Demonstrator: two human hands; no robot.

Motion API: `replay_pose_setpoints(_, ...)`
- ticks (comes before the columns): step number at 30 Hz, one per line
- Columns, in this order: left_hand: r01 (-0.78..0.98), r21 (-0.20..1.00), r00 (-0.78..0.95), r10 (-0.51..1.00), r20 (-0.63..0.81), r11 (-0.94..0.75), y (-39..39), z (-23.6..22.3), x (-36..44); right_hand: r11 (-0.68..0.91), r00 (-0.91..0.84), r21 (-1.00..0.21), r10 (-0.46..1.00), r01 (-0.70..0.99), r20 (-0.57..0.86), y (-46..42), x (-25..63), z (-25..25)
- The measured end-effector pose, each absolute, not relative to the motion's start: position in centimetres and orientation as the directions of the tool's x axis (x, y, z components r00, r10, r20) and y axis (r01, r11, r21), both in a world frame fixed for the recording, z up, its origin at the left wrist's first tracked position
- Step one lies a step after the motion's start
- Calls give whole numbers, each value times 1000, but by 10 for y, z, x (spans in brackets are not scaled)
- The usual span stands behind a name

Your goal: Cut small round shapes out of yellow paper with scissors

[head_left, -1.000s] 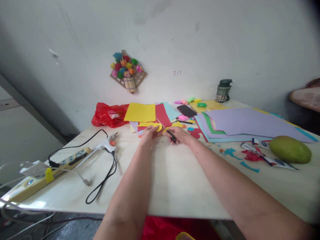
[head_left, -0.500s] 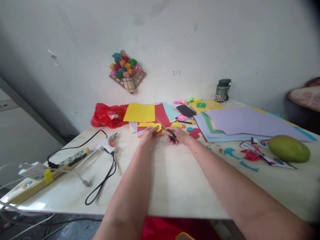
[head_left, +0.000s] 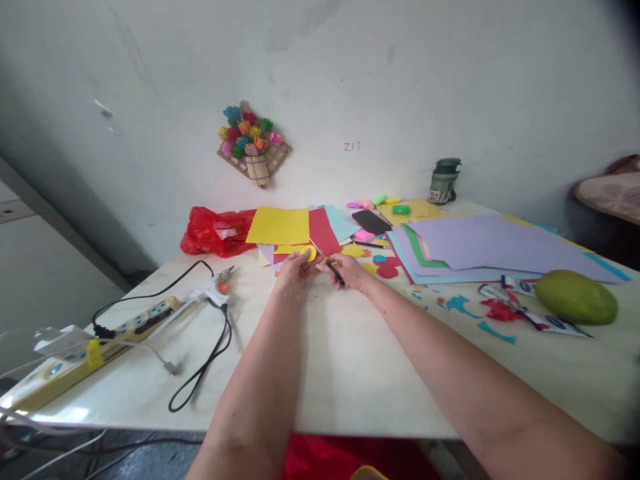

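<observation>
Pinched in my left hand (head_left: 294, 270) is a small rounded piece of yellow paper (head_left: 312, 253). My right hand (head_left: 349, 272) is closed round the dark handles of a pair of scissors (head_left: 336, 270). The blades point up and to the left, close beside the yellow piece; whether they touch it I cannot tell. Just beyond my hands lie a yellow sheet (head_left: 279, 225) and a red sheet (head_left: 323, 230). Red cut-outs (head_left: 387, 268) and yellow scraps (head_left: 353, 250) rest to the right of the scissors.
A glue gun (head_left: 215, 290) and a power strip (head_left: 135, 323) with cables are at left. A red plastic bag (head_left: 215, 230) sits behind. On the right are stacked coloured sheets (head_left: 475, 240), a green mango-like fruit (head_left: 577, 297), tubes (head_left: 555, 323) and blue scraps (head_left: 460, 305). A dark phone-like slab (head_left: 371, 222) lies behind.
My left hand and the yellow piece have shifted slightly left. My right hand has turned the scissors a little and moved them left. The whole view has drifted slightly.
</observation>
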State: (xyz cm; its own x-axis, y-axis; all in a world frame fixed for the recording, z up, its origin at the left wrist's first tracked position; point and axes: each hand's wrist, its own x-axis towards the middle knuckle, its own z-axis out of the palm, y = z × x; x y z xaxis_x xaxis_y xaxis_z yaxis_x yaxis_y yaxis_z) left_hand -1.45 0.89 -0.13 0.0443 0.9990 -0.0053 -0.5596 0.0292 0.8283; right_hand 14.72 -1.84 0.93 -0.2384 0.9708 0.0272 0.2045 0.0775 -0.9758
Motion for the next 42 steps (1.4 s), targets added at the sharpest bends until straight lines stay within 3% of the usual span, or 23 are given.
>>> replay_pose_setpoints(9,-529,848,47,999,-21,43,9,0,-13,108,-259,-979,964,171,61,-19,146,9)
replay_pose_setpoints(18,-515,854,49,997,-54,72,5,4,-10,25,-219,-983,976,179,-15,-27,145,21)
replay_pose_setpoints(42,-525,851,41,999,11,12,4,2,-14,78,-220,-989,974,126,49,-15,145,8)
